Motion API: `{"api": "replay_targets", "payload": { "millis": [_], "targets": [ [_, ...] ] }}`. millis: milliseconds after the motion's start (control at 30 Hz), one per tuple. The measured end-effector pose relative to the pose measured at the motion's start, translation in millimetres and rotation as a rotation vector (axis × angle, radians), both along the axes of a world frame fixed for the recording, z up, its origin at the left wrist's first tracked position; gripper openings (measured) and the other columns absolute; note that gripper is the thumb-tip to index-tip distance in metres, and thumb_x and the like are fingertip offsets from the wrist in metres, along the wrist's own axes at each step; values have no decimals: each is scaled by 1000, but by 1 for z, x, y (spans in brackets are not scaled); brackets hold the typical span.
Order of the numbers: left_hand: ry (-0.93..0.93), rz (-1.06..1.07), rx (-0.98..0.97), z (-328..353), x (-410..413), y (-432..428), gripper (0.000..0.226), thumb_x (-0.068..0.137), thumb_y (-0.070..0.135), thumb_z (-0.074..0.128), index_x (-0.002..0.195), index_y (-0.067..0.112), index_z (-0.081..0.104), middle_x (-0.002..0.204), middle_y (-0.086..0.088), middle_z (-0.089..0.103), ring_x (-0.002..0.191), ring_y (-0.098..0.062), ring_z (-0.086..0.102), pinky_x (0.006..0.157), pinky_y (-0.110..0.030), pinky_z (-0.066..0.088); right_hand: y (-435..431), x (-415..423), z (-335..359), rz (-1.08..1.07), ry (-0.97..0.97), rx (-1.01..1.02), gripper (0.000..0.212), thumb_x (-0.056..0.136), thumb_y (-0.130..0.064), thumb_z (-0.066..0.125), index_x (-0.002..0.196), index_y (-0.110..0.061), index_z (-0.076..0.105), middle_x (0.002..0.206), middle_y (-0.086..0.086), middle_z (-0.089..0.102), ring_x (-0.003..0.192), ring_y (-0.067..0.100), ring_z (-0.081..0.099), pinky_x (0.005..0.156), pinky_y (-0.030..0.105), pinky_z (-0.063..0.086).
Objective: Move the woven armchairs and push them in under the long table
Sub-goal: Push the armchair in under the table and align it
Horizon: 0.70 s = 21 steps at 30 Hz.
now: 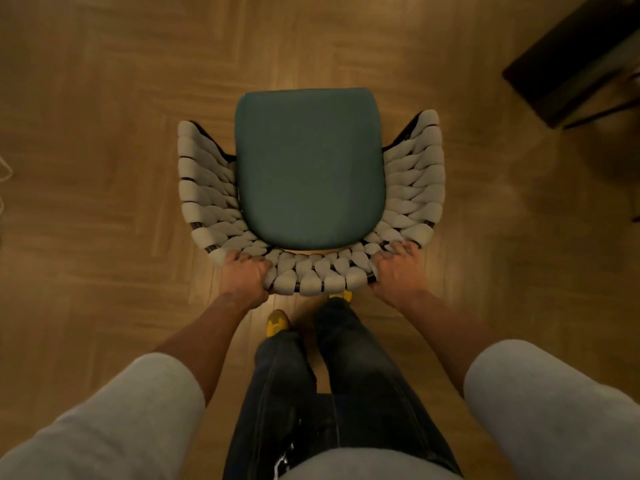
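A woven armchair stands right below me on the wooden floor, seen from above. It has thick pale grey rope weave around a dark frame and a teal seat cushion. My left hand grips the left end of the curved backrest. My right hand grips the right end of the same backrest. The chair's open front faces away from me. Its legs are hidden under the seat. No long table is clearly in view.
A dark piece of furniture sits at the top right corner. My legs in dark jeans and yellow shoes stand just behind the chair. Herringbone wooden floor spreads to the left and ahead.
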<state>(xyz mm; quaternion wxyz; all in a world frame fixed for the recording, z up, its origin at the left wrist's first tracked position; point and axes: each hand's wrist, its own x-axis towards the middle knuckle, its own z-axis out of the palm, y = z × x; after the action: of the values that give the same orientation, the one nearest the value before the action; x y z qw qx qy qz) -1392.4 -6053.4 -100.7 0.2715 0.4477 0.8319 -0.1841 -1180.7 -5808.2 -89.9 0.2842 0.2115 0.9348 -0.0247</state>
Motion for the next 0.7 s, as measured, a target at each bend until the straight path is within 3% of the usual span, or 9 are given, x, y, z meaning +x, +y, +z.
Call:
{"api": "replay_targets", "payload": {
  "millis": [233,533,700],
  "targets": [
    [-6,-223,5,-3,-27,46,60,80,60,67,134,37,56,131,10,64,126,-18,53,114,-40,29,-7,25,-4,-239,23,-1,44,77,-46,75,113,-20,69,113,1,73,129,29,52,113,47,27],
    [-52,-533,31,-1,-39,88,60,81,65,66,133,36,58,131,7,64,127,-20,52,116,-42,27,-60,63,0,-584,36,-25,50,78,-53,72,116,-21,69,121,3,71,130,30,52,113,50,28],
    [-57,-692,7,0,-28,115,60,80,63,67,133,37,58,132,6,64,128,-20,51,119,-42,25,-88,88,-5,-744,26,-9,43,74,-55,67,102,-23,70,106,-1,72,119,28,57,104,46,32]
  ]
}}
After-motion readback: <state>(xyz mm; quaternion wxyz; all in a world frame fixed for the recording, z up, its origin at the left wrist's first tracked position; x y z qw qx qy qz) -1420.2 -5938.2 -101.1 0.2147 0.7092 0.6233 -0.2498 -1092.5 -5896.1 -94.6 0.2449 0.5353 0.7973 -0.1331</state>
